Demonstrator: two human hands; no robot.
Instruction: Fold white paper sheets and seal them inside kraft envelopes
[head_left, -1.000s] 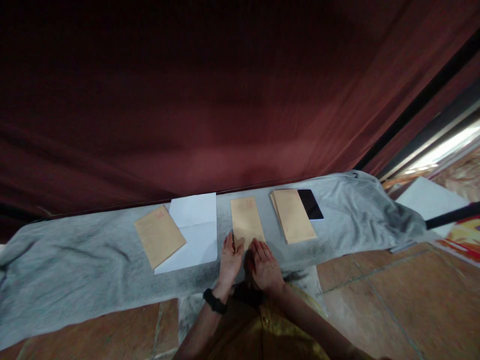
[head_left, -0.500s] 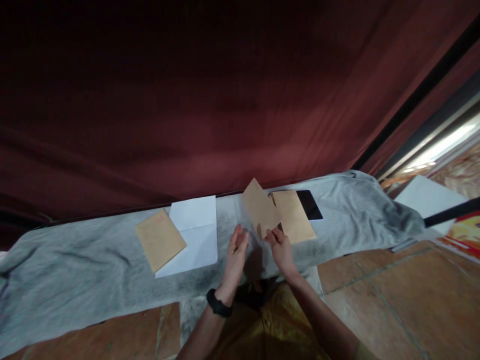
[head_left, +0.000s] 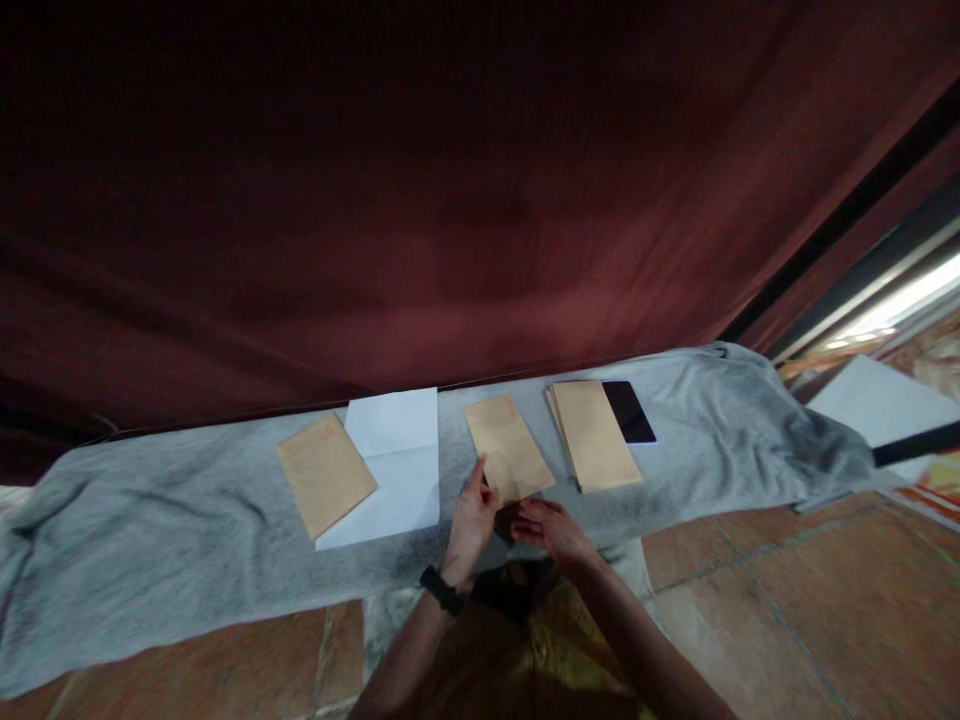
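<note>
A brown paper envelope (head_left: pixel 507 447) with faint red print near its far corner lies tilted in front of me, just above or on the grey cloth. My left hand (head_left: pixel 471 518) grips its near left edge between thumb and forefinger. Close to the near edge is my right hand (head_left: pixel 553 530), its fingers loosely stretched out and apart, holding nothing. A small stack of brown envelopes (head_left: pixel 600 440) sits to the right, beside a dark phone or tablet (head_left: pixel 628 412). On the left, another brown envelope (head_left: pixel 325 472) partly covers a creased white sheet of paper (head_left: pixel 401 470).
The grey cloth (head_left: pixel 187 520) covers a long, narrow surface against a dark red curtain (head_left: pixel 480 250). White sheets (head_left: pixel 881 400) and a dark bar (head_left: pixel 919 443) are at the far right. Tiled floor (head_left: pixel 810 590) shows below.
The envelope has come down and turned its printed side up. My left hand has taken its left edge; my right hand has let go and moved slightly nearer to me.
</note>
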